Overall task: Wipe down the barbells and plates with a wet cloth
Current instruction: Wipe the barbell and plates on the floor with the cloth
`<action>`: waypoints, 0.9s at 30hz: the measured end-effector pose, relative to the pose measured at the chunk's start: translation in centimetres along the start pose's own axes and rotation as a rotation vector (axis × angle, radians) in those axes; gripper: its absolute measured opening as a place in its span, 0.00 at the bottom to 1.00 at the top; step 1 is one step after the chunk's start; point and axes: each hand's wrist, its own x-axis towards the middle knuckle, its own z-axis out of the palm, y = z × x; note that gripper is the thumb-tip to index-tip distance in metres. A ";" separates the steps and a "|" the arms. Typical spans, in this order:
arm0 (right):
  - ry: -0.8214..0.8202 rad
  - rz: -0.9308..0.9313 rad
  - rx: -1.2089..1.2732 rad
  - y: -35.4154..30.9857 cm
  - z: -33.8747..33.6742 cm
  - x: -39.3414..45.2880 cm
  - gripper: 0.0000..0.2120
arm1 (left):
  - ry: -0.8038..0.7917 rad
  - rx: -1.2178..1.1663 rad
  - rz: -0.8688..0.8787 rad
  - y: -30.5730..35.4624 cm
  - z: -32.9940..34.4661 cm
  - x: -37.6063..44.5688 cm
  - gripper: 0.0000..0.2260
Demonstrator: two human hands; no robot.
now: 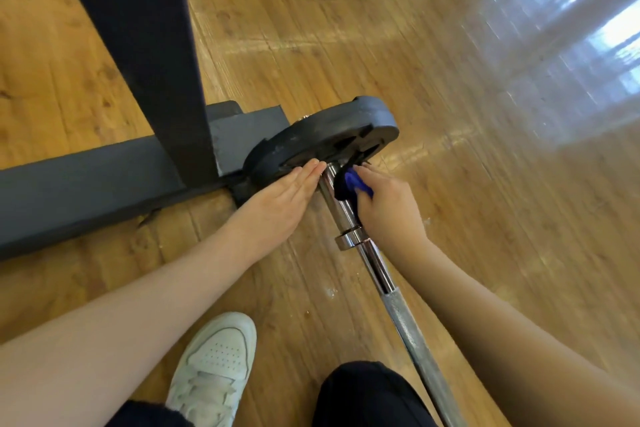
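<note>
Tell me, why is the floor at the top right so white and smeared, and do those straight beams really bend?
Head view: the white patch is window glare on the glossy wood floor, streaked by motion blur; the hands, left hand and right hand with the blue cloth, the plate and the barbell look sharper; the wide-angle lens makes the dark rack frame appear to lean.
</note>
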 end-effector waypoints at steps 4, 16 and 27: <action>-0.077 0.031 -0.137 -1.4 2.6 0.0 0.25 | 0.019 0.066 0.002 0.3 0.3 0.1 0.26; -0.105 0.072 -0.102 -0.5 -1.0 0.0 0.11 | -0.004 0.073 -0.005 0.2 0.2 -0.1 0.25; -0.129 -0.113 -0.490 -0.1 1.5 -2.8 0.19 | -0.036 0.027 -0.011 0.0 -0.4 0.0 0.25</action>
